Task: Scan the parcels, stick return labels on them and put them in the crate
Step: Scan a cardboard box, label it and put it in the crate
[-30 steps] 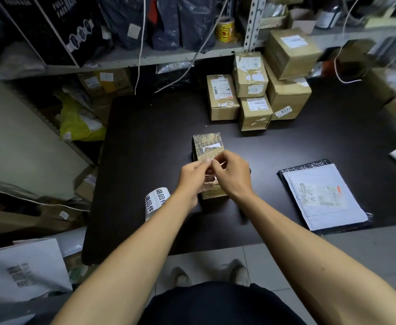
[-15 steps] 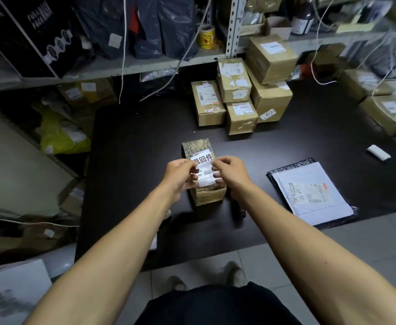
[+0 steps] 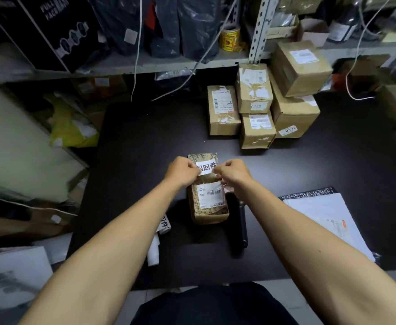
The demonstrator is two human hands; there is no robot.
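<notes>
**Return label held over a parcel on the dark surface**

At far left, a yellow bag (image 3: 71, 127) sits below a grey shelf (image 3: 145, 66) crowded with dark bags and a roll of yellow tape (image 3: 230, 38). The dark surface (image 3: 133, 160) fills the middle of the room. Near its left edge a roll of labels (image 3: 164, 225) lies partly hidden by the left forearm.

The left hand (image 3: 180, 171) pinches the left end of a white return label (image 3: 205, 167); the right hand (image 3: 234, 174) pinches its right end. The label lies crosswise over the far end of a brown parcel (image 3: 209, 202). The parcel rests on the middle of the surface, its long axis running near to far, tilted slightly, with a shipping label on top. A black scanner (image 3: 241, 227) lies just beside it on the right.

Further right and far, a stack of brown boxes (image 3: 262, 109) stands against the shelf. At near right lies a white mailer (image 3: 328, 221).
</notes>
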